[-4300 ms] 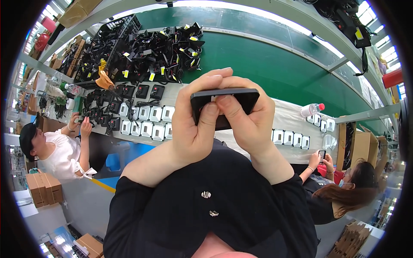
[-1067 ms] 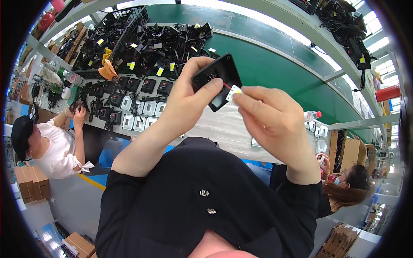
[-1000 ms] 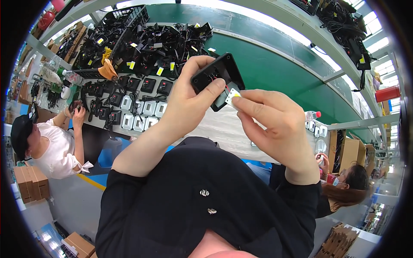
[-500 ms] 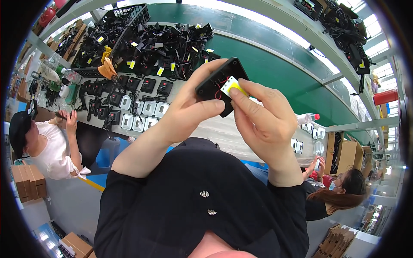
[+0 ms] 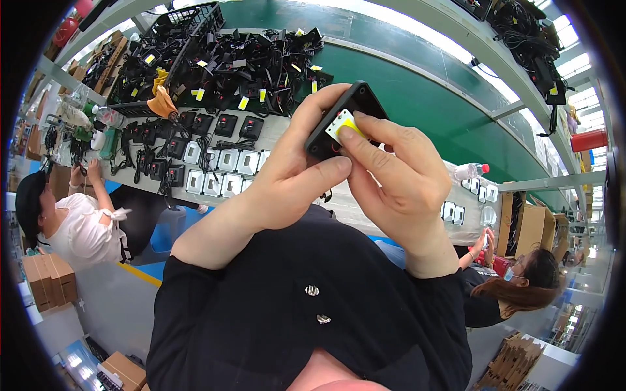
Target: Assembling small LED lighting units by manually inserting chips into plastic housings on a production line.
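Observation:
My left hand (image 5: 290, 179) is closed around a black plastic housing (image 5: 366, 99), held tilted above the table with its hollow side toward me. Between the thumb and fingers of my right hand (image 5: 407, 166) is a small white LED plate (image 5: 334, 128) with a yellow patch. The plate lies over the opening of the housing, close to its left wall. A bit of red wire shows beside the plate. My fingers cover part of the plate, so I cannot tell whether it touches the housing floor.
White square frames (image 5: 212, 184) and black housings with cables (image 5: 175, 148) stand in rows at the left. Behind them is a heap of wired black units (image 5: 261, 72) beside a black crate (image 5: 189, 19). A bottle (image 5: 466, 171) stands right. Co-workers sit on both sides; a shelf beam (image 5: 450, 45) crosses overhead.
The housing has tilted in my left hand, and its wall now shows more. My right hand has shifted the LED plate slightly left and up, nearer the housing's left wall.

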`<move>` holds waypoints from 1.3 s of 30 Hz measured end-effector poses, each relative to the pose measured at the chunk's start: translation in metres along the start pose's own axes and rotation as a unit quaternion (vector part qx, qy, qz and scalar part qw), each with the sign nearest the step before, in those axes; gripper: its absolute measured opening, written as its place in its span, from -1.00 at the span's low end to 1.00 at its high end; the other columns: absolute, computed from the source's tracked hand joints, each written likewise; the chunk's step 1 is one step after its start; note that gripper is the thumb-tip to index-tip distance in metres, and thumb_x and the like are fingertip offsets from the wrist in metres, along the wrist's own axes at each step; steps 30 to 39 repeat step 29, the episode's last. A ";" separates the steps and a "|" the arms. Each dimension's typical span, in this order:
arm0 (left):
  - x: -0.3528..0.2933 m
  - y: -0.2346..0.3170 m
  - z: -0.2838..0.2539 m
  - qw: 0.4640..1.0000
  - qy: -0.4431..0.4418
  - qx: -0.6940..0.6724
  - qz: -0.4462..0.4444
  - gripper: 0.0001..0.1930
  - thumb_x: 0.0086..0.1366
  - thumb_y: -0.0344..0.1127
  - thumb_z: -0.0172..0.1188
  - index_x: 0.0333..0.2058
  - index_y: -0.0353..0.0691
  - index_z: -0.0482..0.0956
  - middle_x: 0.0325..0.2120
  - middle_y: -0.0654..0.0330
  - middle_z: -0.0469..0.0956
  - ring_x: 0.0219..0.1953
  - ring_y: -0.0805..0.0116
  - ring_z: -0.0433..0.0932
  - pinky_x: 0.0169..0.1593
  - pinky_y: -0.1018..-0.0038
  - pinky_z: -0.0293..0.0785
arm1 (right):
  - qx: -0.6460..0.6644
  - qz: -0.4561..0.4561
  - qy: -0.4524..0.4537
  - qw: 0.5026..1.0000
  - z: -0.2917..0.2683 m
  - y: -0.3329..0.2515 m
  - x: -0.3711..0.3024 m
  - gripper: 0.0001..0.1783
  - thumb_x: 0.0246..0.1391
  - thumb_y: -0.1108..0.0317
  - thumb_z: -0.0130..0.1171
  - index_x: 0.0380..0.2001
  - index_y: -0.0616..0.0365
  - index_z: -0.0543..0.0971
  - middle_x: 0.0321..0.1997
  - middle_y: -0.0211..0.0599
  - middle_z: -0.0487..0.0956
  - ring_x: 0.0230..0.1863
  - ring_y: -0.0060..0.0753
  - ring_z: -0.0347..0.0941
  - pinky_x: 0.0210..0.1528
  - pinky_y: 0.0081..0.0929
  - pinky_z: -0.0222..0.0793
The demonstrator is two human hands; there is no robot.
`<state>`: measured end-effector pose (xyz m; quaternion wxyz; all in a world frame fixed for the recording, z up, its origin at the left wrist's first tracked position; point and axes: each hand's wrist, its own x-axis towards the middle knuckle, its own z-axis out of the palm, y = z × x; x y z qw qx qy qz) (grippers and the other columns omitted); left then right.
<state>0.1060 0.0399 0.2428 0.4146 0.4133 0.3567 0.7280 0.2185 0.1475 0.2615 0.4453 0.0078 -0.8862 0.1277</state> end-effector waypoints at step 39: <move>0.011 0.000 0.002 0.995 0.030 -0.098 0.016 -0.48 0.26 -0.31 -0.06 0.15 -0.38 0.11 0.04 -0.12 0.30 0.11 0.11 0.31 0.17 0.24 0.22 | -0.042 -0.068 0.014 0.997 -0.013 0.000 0.005 -0.65 -0.45 0.59 0.24 -0.40 0.26 0.60 -0.28 -0.22 0.54 -0.44 -0.33 0.45 -0.42 -0.51 0.37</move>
